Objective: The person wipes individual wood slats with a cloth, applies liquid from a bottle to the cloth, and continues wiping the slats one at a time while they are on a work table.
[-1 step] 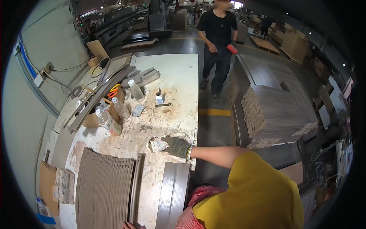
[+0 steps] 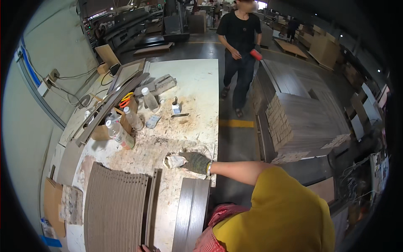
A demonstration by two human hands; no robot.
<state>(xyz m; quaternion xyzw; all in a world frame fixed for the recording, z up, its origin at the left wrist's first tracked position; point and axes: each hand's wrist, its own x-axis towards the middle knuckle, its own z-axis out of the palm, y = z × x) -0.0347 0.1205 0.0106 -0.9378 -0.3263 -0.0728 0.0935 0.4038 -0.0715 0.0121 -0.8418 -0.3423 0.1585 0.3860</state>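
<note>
My right hand (image 2: 196, 162), in a dark knit glove, is closed on a crumpled white rag (image 2: 174, 161) that rests on the stained worktable (image 2: 191, 90). At the bottom edge only the fingertips of my left hand (image 2: 144, 248) show, beside the near end of a narrow brown strip (image 2: 154, 197); whether they grip it is hidden. Left of the strip stands a tight row of several grey-brown boards (image 2: 115, 210) with holes along their ends. Two dark wood-grain panels (image 2: 191, 210) lie side by side below my right forearm.
Plastic bottles (image 2: 120, 135), a small white container (image 2: 176, 108) and a flat dark blade-like piece (image 2: 179, 115) stand or lie farther up the table. A large stack of boards (image 2: 302, 122) rises at the right. A person (image 2: 240, 50) holding a red object walks in the aisle.
The person in the aisle has stepped a little nearer. My left fingertips and the narrow strip have shifted slightly right. My right hand stays on the rag.
</note>
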